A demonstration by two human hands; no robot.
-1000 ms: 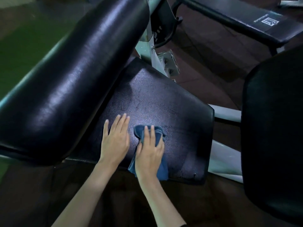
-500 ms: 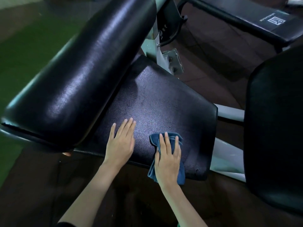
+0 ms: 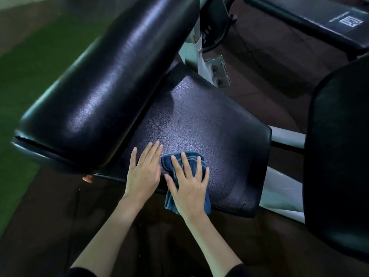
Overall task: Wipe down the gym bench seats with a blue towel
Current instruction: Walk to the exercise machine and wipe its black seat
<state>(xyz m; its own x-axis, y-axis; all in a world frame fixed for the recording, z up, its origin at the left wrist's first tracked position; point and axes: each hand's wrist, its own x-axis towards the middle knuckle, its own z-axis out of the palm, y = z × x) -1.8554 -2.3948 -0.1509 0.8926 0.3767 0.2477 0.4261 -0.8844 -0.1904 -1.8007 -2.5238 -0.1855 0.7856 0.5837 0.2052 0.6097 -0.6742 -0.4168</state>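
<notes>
Crumpled blue towel (image 3: 182, 160) lies on black seat (image 3: 219, 126).

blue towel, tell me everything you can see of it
The towel is dark blue soft cloth with a stitched hem, bunched into folds. It lies on the near part of the black seat, its lower end hanging over the seat's front edge. The right hand presses flat on it with fingers spread, covering its middle. The left hand rests flat on the seat just beside it; whether they touch is unclear.
</notes>
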